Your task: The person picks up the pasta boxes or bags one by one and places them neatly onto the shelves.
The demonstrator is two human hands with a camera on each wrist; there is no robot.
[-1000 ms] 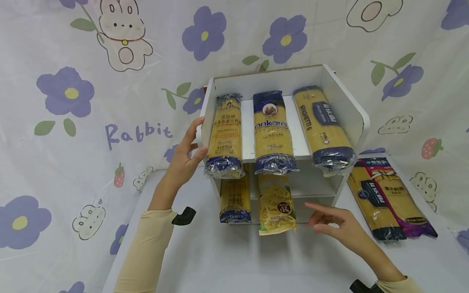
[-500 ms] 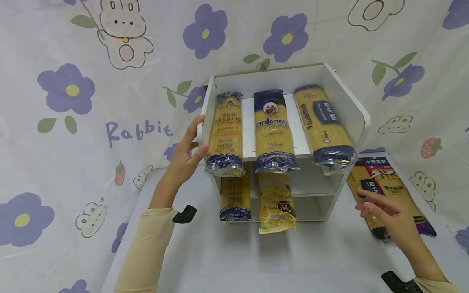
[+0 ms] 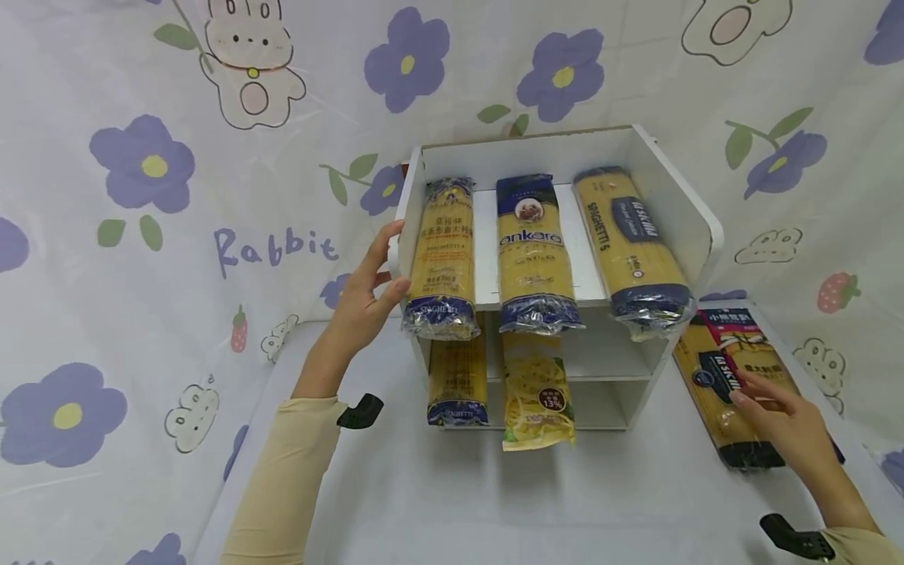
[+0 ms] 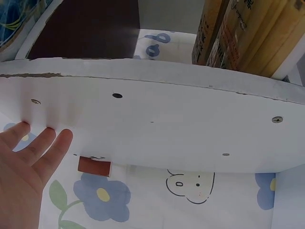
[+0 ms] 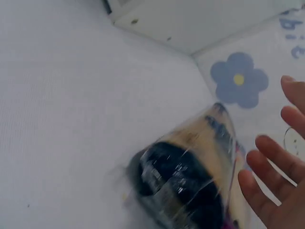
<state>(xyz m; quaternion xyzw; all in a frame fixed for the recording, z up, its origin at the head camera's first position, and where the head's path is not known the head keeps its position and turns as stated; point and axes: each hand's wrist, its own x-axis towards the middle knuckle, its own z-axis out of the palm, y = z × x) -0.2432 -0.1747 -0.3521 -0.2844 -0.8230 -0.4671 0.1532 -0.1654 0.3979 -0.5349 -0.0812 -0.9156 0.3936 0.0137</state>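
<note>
A white two-tier shelf (image 3: 667, 200) stands on the table. Three spaghetti packs lie on its top tier: a left one (image 3: 442, 255), a middle one (image 3: 534, 247) and a right one (image 3: 628, 239). Two more packs (image 3: 457, 378) (image 3: 537, 392) stick out of the lower tier. My left hand (image 3: 367, 294) rests flat against the shelf's left side panel (image 4: 157, 129), fingers straight. My right hand (image 3: 780, 420) lies with straight fingers over a spaghetti pack (image 3: 716, 384) on the table right of the shelf. In the right wrist view the pack's dark end (image 5: 183, 183) shows beside my fingers (image 5: 269, 162).
A second pack with a red and purple wrapper (image 3: 749, 345) lies next to the one under my right hand. A flower-and-rabbit printed sheet (image 3: 176, 196) hangs behind and at both sides. The white table (image 3: 452, 502) extends toward me.
My right hand has moved from in front of the shelf's lower tier rightward onto the spaghetti pack on the table. The left hand has stayed on the shelf's side.
</note>
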